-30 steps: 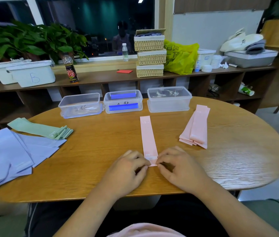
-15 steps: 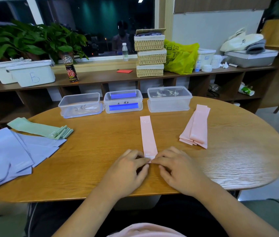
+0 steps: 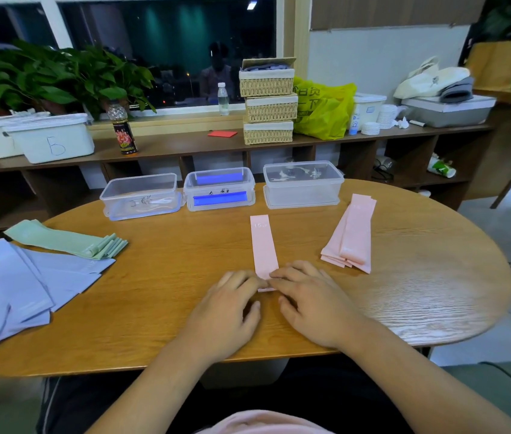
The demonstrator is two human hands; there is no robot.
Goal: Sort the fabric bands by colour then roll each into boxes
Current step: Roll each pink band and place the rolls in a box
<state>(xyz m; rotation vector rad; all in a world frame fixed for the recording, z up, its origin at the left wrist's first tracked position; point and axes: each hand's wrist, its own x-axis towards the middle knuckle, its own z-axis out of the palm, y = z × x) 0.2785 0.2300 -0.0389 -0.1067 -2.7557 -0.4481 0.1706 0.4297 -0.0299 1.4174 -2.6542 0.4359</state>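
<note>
Pinching the pink band (image 3: 264, 245) at its end, left hand (image 3: 226, 311) and right hand (image 3: 313, 305) could roll it crooked through uneven pressure.

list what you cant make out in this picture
Head view:
Near end of the pink band: covered by the left hand and right hand; how far it is rolled is hidden.
The lilac bands: cut off by the left edge, count unclear.
Writing on the left clear box: too small to read.
</note>
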